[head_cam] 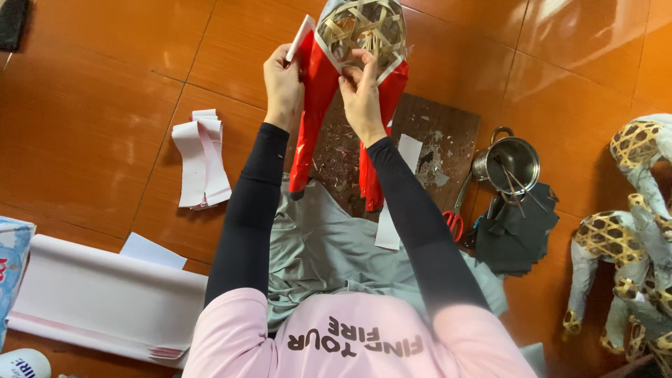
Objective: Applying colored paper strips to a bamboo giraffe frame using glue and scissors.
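A glossy orange-brown tiled floor [105, 105] fills the frame, with thin grout lines crossing it and window light glaring off the tiles at upper right. The person sits on it, grey cloth over the lap, black sleeves reaching up toward the top centre.

There a woven bamboo frame [364, 28] is held up, its open lattice partly wrapped in red paper [315, 105] that hangs down in two long strips with white edges. The left hand [282, 87] grips the left red strip near its top, fingers curled shut around the paper's edge. The right hand [360, 98] pinches the paper where it meets the lattice, thumb and fingertips closed together on it.

Under the frame, at centre, lies a dark wooden board [448, 133] littered with scraps and dried smears. Just right of it stands a small metal pot [514, 162] with sticks in it, touching a pile of dark paper pieces [518, 234]. Red-handled scissors [455, 220] lie between board and pile.

At centre left a stack of white strips [201, 161] rests on the tiles. Large white sheets [105, 301] lie at lower left. Along the right edge sit more bamboo frames [633, 238], partly covered in pale paper.
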